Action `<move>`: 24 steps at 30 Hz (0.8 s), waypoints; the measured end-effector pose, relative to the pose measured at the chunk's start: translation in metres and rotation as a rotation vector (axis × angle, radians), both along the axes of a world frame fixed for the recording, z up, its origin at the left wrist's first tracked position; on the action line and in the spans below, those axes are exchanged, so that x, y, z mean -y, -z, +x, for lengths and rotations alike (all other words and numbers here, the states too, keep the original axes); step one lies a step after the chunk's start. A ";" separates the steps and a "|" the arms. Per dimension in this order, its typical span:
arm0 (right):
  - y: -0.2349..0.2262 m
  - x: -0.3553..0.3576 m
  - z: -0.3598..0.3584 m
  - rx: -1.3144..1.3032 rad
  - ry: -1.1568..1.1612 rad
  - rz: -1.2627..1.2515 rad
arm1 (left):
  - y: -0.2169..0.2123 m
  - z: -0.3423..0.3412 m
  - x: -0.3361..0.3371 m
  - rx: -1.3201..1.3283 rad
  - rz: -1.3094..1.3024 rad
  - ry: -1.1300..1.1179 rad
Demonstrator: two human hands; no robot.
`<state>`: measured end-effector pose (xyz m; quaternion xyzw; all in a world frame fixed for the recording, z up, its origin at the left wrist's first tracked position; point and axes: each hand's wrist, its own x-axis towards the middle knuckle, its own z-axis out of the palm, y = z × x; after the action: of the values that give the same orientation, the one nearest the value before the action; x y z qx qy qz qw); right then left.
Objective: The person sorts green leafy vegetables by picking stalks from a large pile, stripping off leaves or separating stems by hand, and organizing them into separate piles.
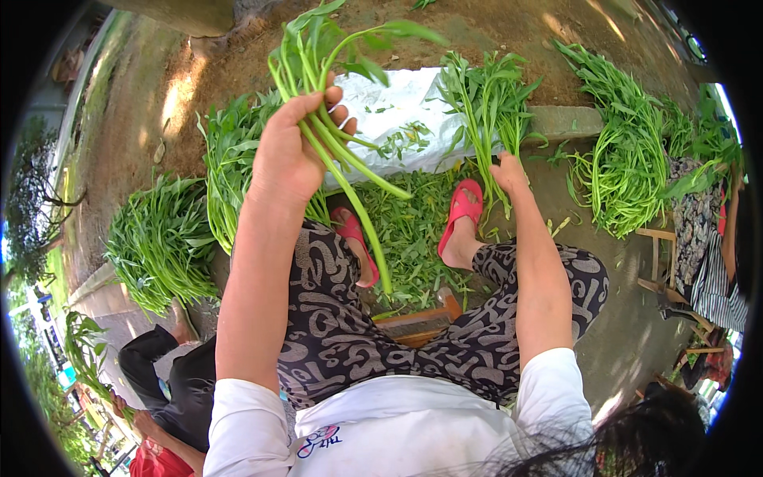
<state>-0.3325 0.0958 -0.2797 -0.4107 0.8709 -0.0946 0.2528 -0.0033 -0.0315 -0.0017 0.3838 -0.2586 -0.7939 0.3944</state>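
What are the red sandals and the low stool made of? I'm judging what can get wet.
The red sandals look like moulded plastic or rubber: uniform colour, smooth, slightly glossy straps. The stool looks like bare, unpainted wood: brown planks with visible edges, partly hidden by legs.

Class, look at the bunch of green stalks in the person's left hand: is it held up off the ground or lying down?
Held up. The left hand grips the green stalks with leafy tops upward, ends hanging clear above the red sandals.

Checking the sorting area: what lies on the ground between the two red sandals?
In the head view, a litter of loose green leaf and stem trimmings covers the ground between the left sandal and the right sandal; stems held in the left hand hang over it.
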 end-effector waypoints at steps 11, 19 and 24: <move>-0.251 0.078 0.098 0.789 -0.418 -0.576 | -0.001 -0.027 -0.015 -0.004 -0.061 0.072; -0.277 0.061 0.131 0.643 -0.542 -0.528 | -0.007 -0.041 -0.024 0.022 -0.105 0.080; -0.283 0.051 0.119 0.697 -0.448 -0.561 | -0.011 -0.044 -0.028 0.024 -0.142 0.119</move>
<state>-0.2131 0.0451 0.0029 -0.5837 0.5661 -0.4000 0.4228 -0.0478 -0.0039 0.0092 0.3482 -0.3411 -0.7910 0.3696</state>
